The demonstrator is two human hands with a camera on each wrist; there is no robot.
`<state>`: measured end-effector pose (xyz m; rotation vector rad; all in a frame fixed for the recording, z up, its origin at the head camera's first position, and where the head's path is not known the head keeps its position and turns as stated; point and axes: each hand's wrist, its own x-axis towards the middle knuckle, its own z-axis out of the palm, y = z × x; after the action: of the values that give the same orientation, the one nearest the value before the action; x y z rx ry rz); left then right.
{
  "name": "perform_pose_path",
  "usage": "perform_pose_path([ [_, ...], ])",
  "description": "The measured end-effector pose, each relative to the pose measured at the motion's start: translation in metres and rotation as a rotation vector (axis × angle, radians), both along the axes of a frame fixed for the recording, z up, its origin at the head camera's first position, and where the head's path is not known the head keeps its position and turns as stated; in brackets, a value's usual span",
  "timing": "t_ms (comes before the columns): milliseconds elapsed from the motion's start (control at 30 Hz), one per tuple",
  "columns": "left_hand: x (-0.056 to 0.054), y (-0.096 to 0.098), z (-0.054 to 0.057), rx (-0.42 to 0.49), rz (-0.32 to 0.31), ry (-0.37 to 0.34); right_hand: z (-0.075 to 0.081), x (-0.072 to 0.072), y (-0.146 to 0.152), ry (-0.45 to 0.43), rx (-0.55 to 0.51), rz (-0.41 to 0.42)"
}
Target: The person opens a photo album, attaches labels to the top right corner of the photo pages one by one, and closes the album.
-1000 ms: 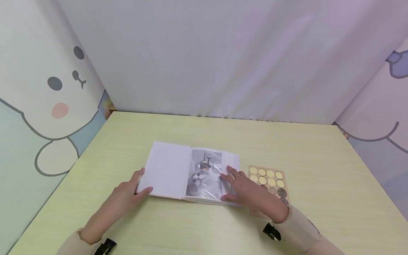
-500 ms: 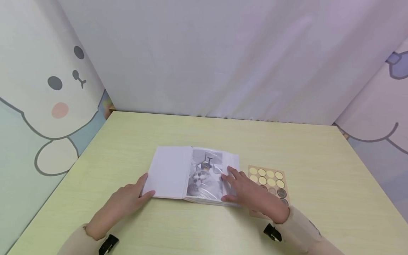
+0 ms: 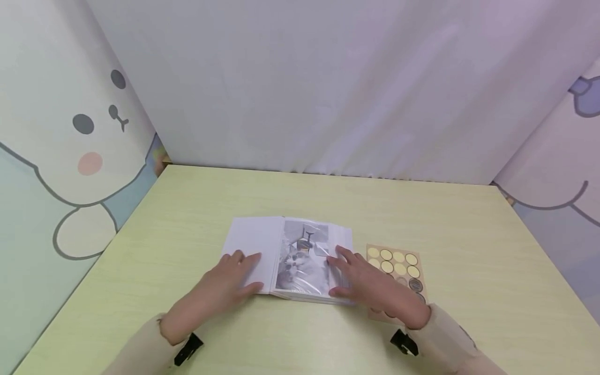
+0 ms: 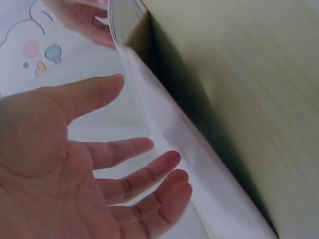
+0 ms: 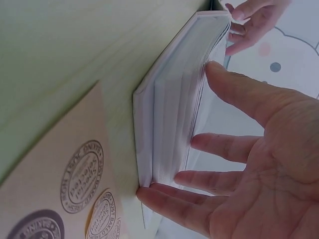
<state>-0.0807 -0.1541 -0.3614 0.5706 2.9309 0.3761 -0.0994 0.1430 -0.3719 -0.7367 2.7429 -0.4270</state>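
A photo album (image 3: 253,237) lies spread on the table, its white inside cover to the left and a thick block of pages to the right. Under clear film, the top page shows a greyish cat photo (image 3: 300,268). Over the inside cover lies my left hand (image 3: 225,281), fingers extended; the left wrist view shows the fingertips right at the white cover (image 4: 164,124). My right hand (image 3: 370,284) rests on the right margin of the pages. In the right wrist view its spread fingers (image 5: 214,181) reach along the stacked page edges (image 5: 172,109).
A brown sheet of round stickers (image 3: 398,255), yellow and dark, lies right of the album, partly under my right forearm. Behind the light wooden table (image 3: 300,195) hangs a white curtain (image 3: 300,88), with cartoon-printed cloth (image 3: 89,164) at the sides.
The cover, gripped at its left edge and slightly raised earlier, now lies flatter. My left hand has let go of that edge and moved right onto the cover. The right hand stays put.
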Motion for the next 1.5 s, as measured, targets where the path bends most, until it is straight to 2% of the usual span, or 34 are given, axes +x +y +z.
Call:
perform_pose_path([
  [200, -0.006, 0.027, -0.007, 0.082, -0.153, 0.119, 0.0, 0.0, 0.005, 0.01, -0.043, 0.031],
  [333, -0.01, 0.036, -0.01, 0.106, -0.2, 0.143, 0.002, 0.001, 0.007, -0.003, -0.081, 0.041],
  [500, -0.011, 0.04, -0.012, 0.108, -0.238, 0.159, 0.003, -0.001, 0.009, 0.016, -0.066, 0.047],
  [767, -0.008, 0.044, -0.011, 0.051, -0.263, 0.17, 0.01, -0.007, 0.014, 0.043, -0.033, 0.04],
  [1100, -0.006, 0.044, -0.012, 0.057, -0.264, 0.196, 0.027, -0.015, 0.045, 0.114, -0.11, -0.052],
  [1300, -0.006, 0.044, -0.011, 0.051, -0.269, 0.202, 0.033, -0.015, 0.064, 0.091, -0.146, -0.096],
  [1500, -0.007, 0.043, -0.01, 0.039, -0.269, 0.19, 0.025, -0.013, 0.075, -0.022, -0.163, -0.13],
])
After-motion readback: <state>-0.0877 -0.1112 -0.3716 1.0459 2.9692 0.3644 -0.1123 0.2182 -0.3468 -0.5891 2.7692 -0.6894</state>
